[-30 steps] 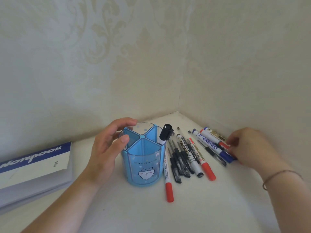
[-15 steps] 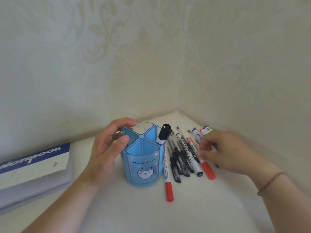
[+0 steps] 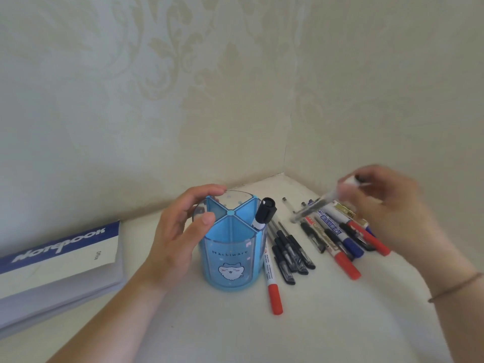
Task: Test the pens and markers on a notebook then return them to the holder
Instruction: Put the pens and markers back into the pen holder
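Note:
A round blue pen holder [image 3: 231,255] with several compartments stands mid-table. My left hand [image 3: 180,231] grips its left rim. One black-capped marker [image 3: 264,213] stands in its right compartment. Right of the holder lie several pens and markers [image 3: 314,239] in a loose row, among them a red-capped marker [image 3: 273,289]. My right hand [image 3: 387,213] is raised above that row and holds a black marker [image 3: 314,208], blurred by motion and slanting down to the left. A closed notebook [image 3: 57,268] with a blue band lies at the left.
The white table [image 3: 340,323] sits in a corner: patterned walls close it off at the back and on the right. A thin bracelet [image 3: 455,286] is on my right wrist.
My right hand moved from the far right pens to the middle of the row, then lifted up and to the right with a black marker. My left hand stayed on the holder.

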Tool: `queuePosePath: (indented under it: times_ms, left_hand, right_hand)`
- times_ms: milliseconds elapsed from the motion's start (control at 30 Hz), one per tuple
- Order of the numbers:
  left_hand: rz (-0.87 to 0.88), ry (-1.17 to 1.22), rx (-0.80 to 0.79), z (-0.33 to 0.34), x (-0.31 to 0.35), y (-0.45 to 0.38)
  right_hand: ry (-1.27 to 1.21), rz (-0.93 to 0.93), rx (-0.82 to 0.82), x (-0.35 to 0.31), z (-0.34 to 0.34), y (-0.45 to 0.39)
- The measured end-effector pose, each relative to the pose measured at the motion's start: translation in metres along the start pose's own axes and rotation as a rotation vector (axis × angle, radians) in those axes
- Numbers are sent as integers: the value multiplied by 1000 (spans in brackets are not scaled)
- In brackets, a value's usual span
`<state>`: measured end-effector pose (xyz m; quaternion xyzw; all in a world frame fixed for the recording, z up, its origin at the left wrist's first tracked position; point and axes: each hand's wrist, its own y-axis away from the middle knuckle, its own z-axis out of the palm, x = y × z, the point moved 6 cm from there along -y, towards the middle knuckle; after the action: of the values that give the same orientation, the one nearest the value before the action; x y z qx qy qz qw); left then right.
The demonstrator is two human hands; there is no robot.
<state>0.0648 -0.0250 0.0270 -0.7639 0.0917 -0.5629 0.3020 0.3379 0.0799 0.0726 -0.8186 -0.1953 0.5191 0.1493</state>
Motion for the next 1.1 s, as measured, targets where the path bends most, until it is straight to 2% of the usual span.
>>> queuePosePath:
  times_ms: [33,100,167,333,467,633,700,833,900,1000,1100]
  left_hand:
    - [1,-6,11,0,0,0]
    - [6,-15,55,-3,1,-1]
    - [3,-3,85,-5,1,-2]
    - [-34,-17,63,-3,2,-1]
    - [-40,9,94,-5,2,-1]
    - [-27,-18,87,-3,4,-1]
    - [-25,-30,86,-3,5,-1]
    - [-27,-19,130,-8,4,0]
    - [-27,-3,166,-13,4,-1]
    - [-25,5,174,-15,4,-2]
    - [-21,35,122,-9,6,-4]
  right_hand:
    - [-276,-26,75,-9,-3,3]
    - [-554,-133,170,-26,-3,13]
    - [-636,-264,233,-44,2,25]
    - [-660,-588,437,-79,0,51]
    - [-684,-639,337,-91,18,54]
    - [-686,-516,201,-80,44,43]
    - [-580,-504,177,-75,50,40]
    - [-66,-560,131,-78,52,35]
    - [33,-559,108,-73,40,30]
    - [2,-230,69,-40,11,11]
    - [521,119,-91,13,-4,0]
